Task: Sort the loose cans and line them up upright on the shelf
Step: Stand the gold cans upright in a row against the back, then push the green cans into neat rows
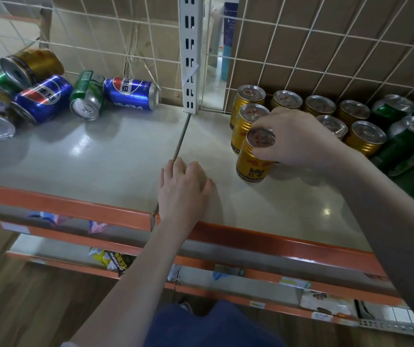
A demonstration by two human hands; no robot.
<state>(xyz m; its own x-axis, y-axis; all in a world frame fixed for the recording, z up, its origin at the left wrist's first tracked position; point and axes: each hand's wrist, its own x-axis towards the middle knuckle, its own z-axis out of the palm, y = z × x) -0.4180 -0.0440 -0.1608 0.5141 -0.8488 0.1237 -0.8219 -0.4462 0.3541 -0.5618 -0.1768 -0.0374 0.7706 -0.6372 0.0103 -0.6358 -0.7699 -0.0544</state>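
1. The gold can is held upright by the right hand, whose fingers are curled over its rim and upper wall; it stands on the shelf, to the right of the white upright post and at the front of a column of two other gold cans.
2. The left hand is laid on the shelf in front of the post, across the seam between the two boards, with its fingers loosely bent and nothing held.
3. The loose cans lie on their sides, well to the left of the post: blue, green and gold ones, heaped together.
4. The green cans are ranked farthest right of the post, beyond the gold rows.
5. The can is judged stiff and smooth-walled, so a sliding grip is likely if it is pinched lightly; whether it is full or empty cannot be told.
6. A hold around the upper wall just under the rim is judged best, since neighbours stand close and would be knocked by a wide grasp.
7. The lying cans are expected to roll when touched; they are best taken across the middle of the body.
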